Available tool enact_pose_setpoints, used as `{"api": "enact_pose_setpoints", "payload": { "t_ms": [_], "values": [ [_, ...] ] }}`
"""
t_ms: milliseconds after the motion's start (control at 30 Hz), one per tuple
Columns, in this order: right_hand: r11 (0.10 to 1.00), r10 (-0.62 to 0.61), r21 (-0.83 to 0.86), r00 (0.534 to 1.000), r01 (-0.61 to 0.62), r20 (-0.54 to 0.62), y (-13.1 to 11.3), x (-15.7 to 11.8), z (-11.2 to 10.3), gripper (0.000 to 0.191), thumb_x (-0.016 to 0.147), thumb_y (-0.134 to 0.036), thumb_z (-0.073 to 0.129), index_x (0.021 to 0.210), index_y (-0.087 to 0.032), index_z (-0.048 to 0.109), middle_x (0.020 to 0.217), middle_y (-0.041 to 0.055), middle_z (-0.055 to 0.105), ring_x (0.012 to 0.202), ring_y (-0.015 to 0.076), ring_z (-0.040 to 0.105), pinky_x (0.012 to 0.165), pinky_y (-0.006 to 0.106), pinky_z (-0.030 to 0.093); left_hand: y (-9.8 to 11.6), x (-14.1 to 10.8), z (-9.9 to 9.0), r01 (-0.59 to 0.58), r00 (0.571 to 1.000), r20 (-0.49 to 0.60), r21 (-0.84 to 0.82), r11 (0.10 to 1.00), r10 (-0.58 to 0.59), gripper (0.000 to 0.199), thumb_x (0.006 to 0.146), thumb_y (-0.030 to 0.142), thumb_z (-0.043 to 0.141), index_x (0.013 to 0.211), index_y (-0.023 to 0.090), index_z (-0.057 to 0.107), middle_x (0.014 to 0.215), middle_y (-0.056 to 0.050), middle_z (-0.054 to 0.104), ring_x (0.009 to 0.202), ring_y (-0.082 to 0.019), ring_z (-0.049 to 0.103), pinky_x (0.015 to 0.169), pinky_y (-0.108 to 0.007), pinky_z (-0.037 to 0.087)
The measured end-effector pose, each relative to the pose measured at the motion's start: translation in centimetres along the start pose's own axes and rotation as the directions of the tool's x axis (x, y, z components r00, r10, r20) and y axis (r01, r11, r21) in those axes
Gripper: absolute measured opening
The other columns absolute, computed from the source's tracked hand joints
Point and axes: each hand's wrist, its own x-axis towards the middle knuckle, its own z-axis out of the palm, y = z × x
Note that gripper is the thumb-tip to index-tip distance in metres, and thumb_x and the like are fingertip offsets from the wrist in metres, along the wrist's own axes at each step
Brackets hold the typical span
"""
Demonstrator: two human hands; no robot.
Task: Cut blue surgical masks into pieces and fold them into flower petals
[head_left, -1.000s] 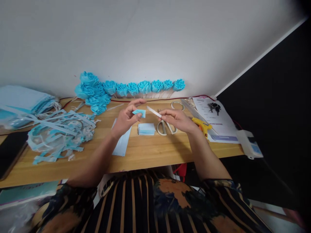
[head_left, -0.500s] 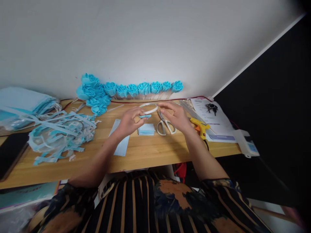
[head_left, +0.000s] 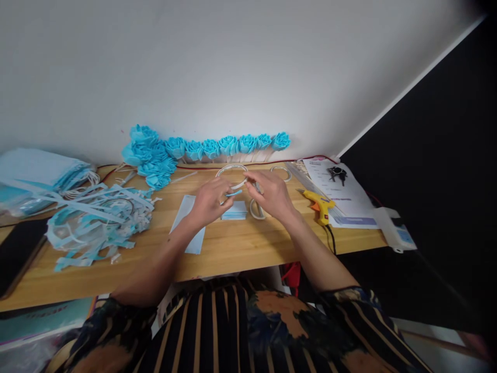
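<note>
A small folded piece of blue mask fabric (head_left: 235,193) is pinched between the thumb and fingers of my left hand (head_left: 209,202). Just above it, a thin roll of white tape (head_left: 232,167) stands tilted, its lower left side against my left fingers. My right hand (head_left: 272,192) has its thumb and fingertips closed at the roll's right rim. Below the hands lies a stack of light blue rectangles (head_left: 234,212). White-handled scissors (head_left: 256,211) rest beside it, partly covered by my right hand. A flat blue sheet (head_left: 197,237) lies under my left wrist.
Blue fabric flowers (head_left: 229,145) line the wall. Fabric scraps (head_left: 99,223), a mask pile (head_left: 42,173) and a phone (head_left: 21,254) are at the left. Rightward are another tape roll (head_left: 288,173), a yellow glue gun (head_left: 322,205), papers (head_left: 351,210) and keys (head_left: 338,174).
The tape roll has tipped more upright and shifted slightly left. My right hand has moved left and down, covering more of the scissors and exposing the second tape roll behind it.
</note>
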Motion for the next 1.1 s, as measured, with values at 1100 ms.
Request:
{"api": "enact_pose_setpoints", "payload": {
  "t_ms": [1100],
  "values": [
    [0.919,0.380,-0.163,0.918,-0.360,0.113,2.6,-2.8,-2.1,0.044,0.102,-0.040,0.038,0.134,-0.018,0.059,0.097,0.0092,0.075,0.089,0.0226,0.069,0.079,0.032,0.049,-0.9,0.5,-0.7,0.012,0.988,-0.154,-0.078,0.997,-0.024,0.018,0.082,0.022,0.063,0.067,0.021,0.053,0.067,-0.001,0.059,0.065,-0.015,0.052,0.063,-0.029,0.037]
  ]
}}
